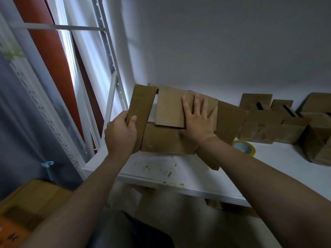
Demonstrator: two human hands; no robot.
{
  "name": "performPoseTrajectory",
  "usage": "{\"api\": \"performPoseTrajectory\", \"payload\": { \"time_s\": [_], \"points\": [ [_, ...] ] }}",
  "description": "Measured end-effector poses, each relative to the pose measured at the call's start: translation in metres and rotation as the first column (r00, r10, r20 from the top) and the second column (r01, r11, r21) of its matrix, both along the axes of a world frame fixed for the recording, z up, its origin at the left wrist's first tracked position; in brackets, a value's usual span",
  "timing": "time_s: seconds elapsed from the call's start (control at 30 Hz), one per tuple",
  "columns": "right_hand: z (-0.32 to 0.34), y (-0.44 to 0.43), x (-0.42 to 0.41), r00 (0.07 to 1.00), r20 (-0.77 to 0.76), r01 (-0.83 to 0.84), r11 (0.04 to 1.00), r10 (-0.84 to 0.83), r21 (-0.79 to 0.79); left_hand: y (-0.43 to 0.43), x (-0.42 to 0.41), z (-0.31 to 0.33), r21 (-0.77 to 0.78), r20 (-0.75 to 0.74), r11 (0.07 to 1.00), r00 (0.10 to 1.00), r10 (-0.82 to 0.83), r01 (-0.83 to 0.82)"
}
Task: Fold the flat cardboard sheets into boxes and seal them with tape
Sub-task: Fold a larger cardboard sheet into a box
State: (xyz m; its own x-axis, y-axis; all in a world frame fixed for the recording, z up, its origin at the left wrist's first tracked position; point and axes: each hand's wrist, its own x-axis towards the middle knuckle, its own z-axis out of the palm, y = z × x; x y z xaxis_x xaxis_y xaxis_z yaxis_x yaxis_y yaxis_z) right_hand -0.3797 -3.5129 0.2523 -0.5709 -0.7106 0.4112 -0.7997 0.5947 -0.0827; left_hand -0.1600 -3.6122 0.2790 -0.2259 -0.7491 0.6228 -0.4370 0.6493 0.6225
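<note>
- The cardboard box (166, 140), half folded, stands at the left end of the white surface (277, 167). Its back edge is close to the wall (215, 42), and its flap side is turned toward the person.
- The left hand (120, 135) holds the left flap (141, 108) at its outer edge. The thumb lies on the front face and the fingers curl behind, so the grip pinches the cardboard. This flap stands out from the box and is not folded in.
- The right hand (199, 120) lies flat on the inner flaps (170, 108). Its grip is spread wide, the palm presses on them, and the fingertips point to the wall.
- The right flap (231, 119) sticks out to the right. Its edge comes near to the folded boxes (261, 126), which stand in a row along the wall.
- A tape roll (244, 148) lies on the surface just beside the right forearm, between the box and the folded boxes. The arm hides part of it.
- The front edge of the surface runs under both forearms. The strip in front of the box carries small marks and scraps, maybe rests of tape, but the view is too blurred to be sure.
- On the left, the metal rack post (111, 56) rises just beside the left flap, so the room on this side is narrow.
- On the right front, a stretch of white surface shows between the tape roll and more boxes at the far right.
</note>
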Motion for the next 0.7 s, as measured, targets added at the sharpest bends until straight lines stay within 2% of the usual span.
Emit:
{"api": "performPoseTrajectory", "payload": {
  "time_s": [0.17,0.3,0.47,0.6,0.7],
  "points": [
    [-0.027,-0.014,0.006,0.995,0.061,-0.086,0.995,0.083,0.050,0.006,-0.005,-0.056,0.206,-0.033,0.976,0.996,0.078,-0.069],
    [-0.046,-0.022,0.006,0.983,0.118,-0.151,0.986,0.143,0.064,0.017,-0.015,-0.086,0.285,-0.035,0.955,0.995,0.093,-0.080],
    [-0.064,-0.026,0.011,0.963,0.091,-0.263,0.959,0.254,0.106,0.013,-0.025,-0.110,0.427,-0.029,0.903,0.997,0.069,-0.050],
    [-0.075,-0.033,0.011,0.973,0.045,-0.229,0.966,0.226,0.117,0.011,-0.035,-0.117,0.469,-0.014,0.881,0.997,0.076,-0.061],
    [-0.076,-0.045,0.013,0.975,-0.021,-0.217,0.973,0.220,0.075,0.008,-0.046,-0.120,0.463,0.067,0.879,0.993,0.096,-0.117]
  ]
}}
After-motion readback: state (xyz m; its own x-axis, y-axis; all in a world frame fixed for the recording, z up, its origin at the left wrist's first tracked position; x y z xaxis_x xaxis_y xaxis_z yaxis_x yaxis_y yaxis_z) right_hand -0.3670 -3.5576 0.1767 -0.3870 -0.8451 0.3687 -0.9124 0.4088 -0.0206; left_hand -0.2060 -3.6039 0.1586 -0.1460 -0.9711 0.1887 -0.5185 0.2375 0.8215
